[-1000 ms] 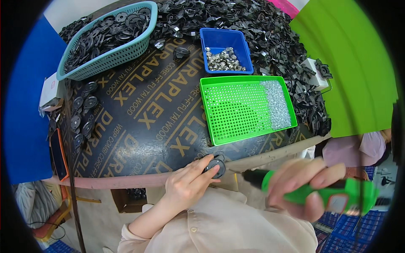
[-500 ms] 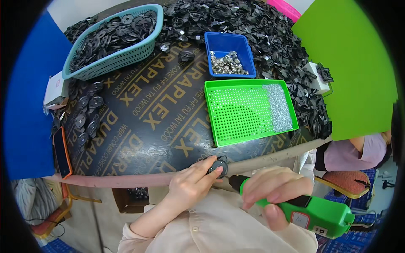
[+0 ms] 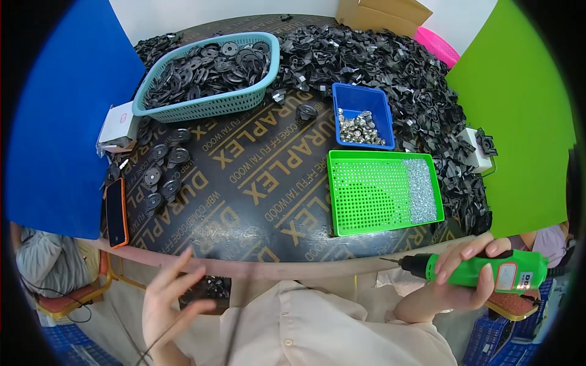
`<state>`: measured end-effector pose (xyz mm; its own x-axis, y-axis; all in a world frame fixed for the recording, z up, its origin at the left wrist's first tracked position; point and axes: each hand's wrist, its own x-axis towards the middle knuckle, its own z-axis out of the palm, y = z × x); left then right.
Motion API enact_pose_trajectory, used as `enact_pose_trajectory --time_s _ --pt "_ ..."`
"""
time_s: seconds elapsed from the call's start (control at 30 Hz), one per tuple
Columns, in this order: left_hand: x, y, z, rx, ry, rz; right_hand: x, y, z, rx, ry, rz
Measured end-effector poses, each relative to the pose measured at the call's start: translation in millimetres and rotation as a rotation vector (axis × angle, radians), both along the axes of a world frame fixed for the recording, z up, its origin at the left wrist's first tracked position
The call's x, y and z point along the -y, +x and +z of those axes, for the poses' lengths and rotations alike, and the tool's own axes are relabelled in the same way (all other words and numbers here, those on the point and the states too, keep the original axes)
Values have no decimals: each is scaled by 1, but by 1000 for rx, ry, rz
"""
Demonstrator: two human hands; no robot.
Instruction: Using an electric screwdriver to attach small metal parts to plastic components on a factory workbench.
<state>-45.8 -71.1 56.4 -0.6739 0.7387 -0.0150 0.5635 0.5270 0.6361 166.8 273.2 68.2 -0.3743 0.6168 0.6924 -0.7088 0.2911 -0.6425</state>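
Note:
My right hand [image 3: 467, 271] is wrapped round a green electric screwdriver [image 3: 488, 272], its thin bit pointing left just past the table's front edge. My left hand [image 3: 177, 299], blurred at the fingertips, hangs in front of the table edge with its fingers spread and nothing in them. Below it, partly hidden by the fingers, a box [image 3: 220, 288] with dark parts stands under the table edge. A green perforated tray [image 3: 366, 204] holds a heap of small silvery screws [image 3: 421, 192] along its right side. Behind it sits a blue bin [image 3: 383, 116] with round metal pieces [image 3: 360, 129].
A light-blue basket [image 3: 207, 108] full of black discs stands at the back left. Several discs [image 3: 152, 177] lie near an orange-cased phone [image 3: 116, 213] and a white box [image 3: 119, 127]. Black plastic parts [image 3: 378, 67] are piled along the back and right. A thin cord [image 3: 241, 311] hangs in front.
My left hand has let go of the black disc, moved left and spread its fingers. My right hand has carried the screwdriver up and to the right. The view has tilted upward.

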Motion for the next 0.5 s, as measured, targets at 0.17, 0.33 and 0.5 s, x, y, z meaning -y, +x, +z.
enact_pose_trajectory --time_s 0.17,0.33,0.5 --pt "-172 -65 -39 -548 176 -276 -9 -11 -8 -15 -54 11" --pt "-293 -132 -71 -655 -34 -175 -27 -44 -2 12 -55 -96" --pt "-297 -142 -80 -587 -88 -240 -62 -79 -15 77 -34 -213"
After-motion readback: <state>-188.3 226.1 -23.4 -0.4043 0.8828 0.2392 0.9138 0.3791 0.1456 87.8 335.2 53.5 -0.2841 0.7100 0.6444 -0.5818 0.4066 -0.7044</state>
